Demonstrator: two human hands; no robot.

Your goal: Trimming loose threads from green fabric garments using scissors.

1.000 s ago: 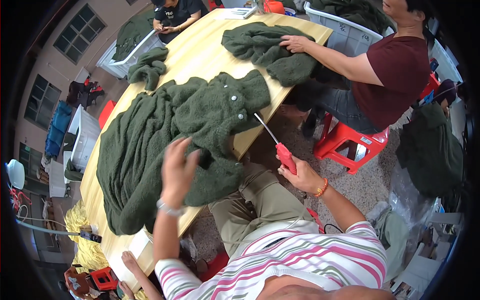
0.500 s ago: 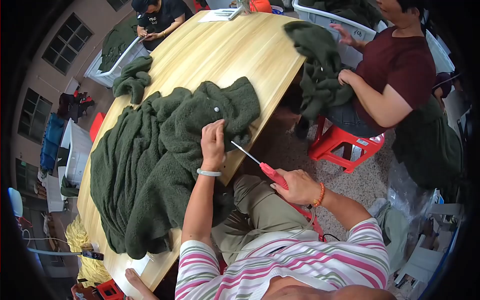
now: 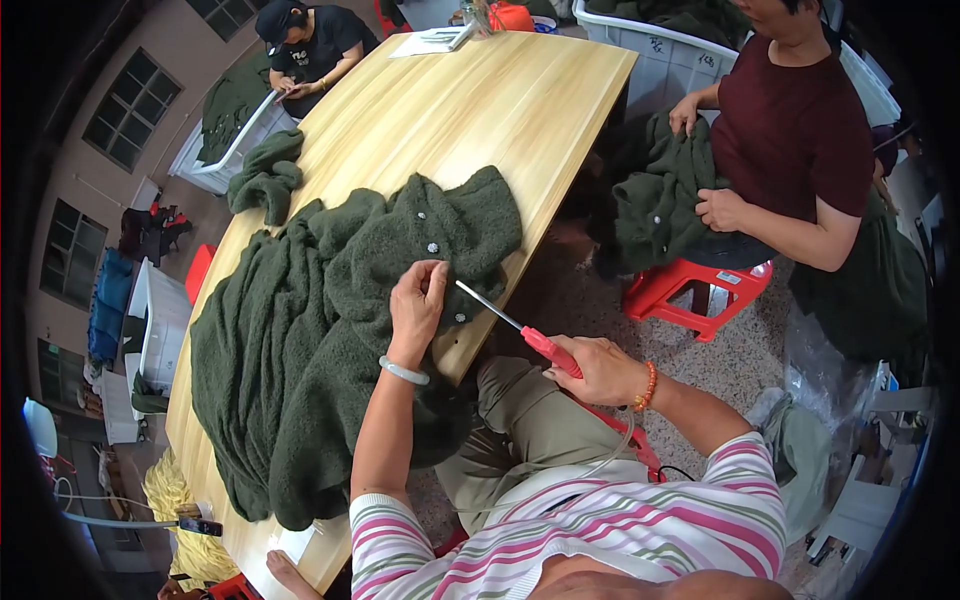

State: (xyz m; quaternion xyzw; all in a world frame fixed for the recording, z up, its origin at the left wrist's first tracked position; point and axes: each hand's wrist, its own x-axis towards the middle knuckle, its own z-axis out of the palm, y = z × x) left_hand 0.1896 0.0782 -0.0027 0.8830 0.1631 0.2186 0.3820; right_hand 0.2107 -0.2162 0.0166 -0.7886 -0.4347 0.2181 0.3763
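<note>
A dark green fleecy garment (image 3: 290, 340) lies bunched over the table, with small silvery-white buttons (image 3: 432, 248) along its right part. My left hand (image 3: 415, 305) is closed at the garment's right side, thumb and fingertips pinched on the cloth just below a button. In my right hand (image 3: 605, 372) is a soldering iron (image 3: 545, 348) with a red handle, a long thin metal shaft and a cord trailing from the hand. Its tip points up and left, close to my left fingertips. From this view I cannot tell whether the tip touches the cloth.
The pale wooden table (image 3: 470, 110) has a curved far edge. On the right, a person in maroon (image 3: 790, 130) holds another green garment (image 3: 655, 205) above a red stool (image 3: 700, 300). A person in black (image 3: 325, 60) sits at the far left beside a white bin (image 3: 235, 160).
My left hand has shifted slightly down and left, and a lower button now shows. The soldering iron has barely moved. The person in maroon has drawn the other garment off the table.
</note>
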